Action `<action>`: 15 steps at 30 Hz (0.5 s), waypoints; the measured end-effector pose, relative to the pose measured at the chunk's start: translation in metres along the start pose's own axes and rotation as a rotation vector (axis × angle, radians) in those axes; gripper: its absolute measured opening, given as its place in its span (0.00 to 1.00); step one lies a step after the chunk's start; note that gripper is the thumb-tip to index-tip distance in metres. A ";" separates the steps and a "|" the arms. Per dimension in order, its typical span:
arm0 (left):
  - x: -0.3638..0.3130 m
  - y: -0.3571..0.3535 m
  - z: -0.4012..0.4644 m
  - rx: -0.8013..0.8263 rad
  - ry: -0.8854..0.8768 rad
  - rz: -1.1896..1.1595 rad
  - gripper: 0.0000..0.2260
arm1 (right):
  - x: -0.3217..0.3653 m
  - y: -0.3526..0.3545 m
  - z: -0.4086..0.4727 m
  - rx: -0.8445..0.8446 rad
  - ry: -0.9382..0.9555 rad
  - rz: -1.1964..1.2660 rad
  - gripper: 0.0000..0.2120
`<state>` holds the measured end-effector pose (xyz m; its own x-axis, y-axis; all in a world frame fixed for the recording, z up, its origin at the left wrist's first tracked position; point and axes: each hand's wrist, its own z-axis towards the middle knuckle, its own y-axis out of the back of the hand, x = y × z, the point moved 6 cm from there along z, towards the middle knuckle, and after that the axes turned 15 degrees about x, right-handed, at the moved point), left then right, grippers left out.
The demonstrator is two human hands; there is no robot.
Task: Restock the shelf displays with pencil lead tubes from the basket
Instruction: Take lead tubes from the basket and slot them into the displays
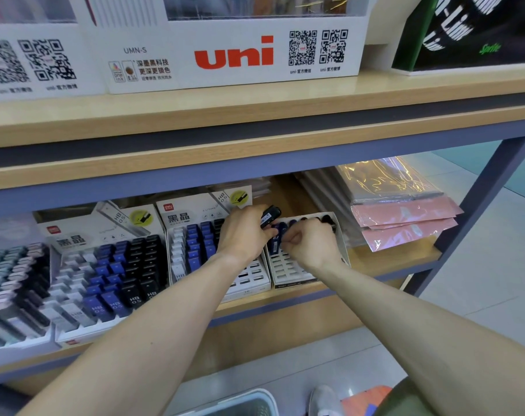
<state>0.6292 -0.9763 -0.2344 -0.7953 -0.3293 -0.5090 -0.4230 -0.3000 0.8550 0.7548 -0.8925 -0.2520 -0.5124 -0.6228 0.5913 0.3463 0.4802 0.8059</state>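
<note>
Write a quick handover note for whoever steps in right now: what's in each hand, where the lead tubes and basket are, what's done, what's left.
Left hand: holds a black tube.
Right hand: pinches a blue tube, setting it into the rightmost tray.
That tray: back row filled, front slots mostly empty.
Middle tray: front slots also open.
Basket: on the floor below; contents not visible.
Left: fill the open slots.
</note>
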 end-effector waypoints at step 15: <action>-0.008 -0.002 -0.005 0.025 -0.038 0.255 0.07 | -0.013 -0.036 -0.003 0.229 -0.066 -0.105 0.19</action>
<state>0.6385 -0.9781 -0.2328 -0.8930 -0.3578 -0.2730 -0.2169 -0.1892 0.9577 0.7512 -0.9037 -0.2887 -0.5890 -0.6382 0.4958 0.1060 0.5472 0.8303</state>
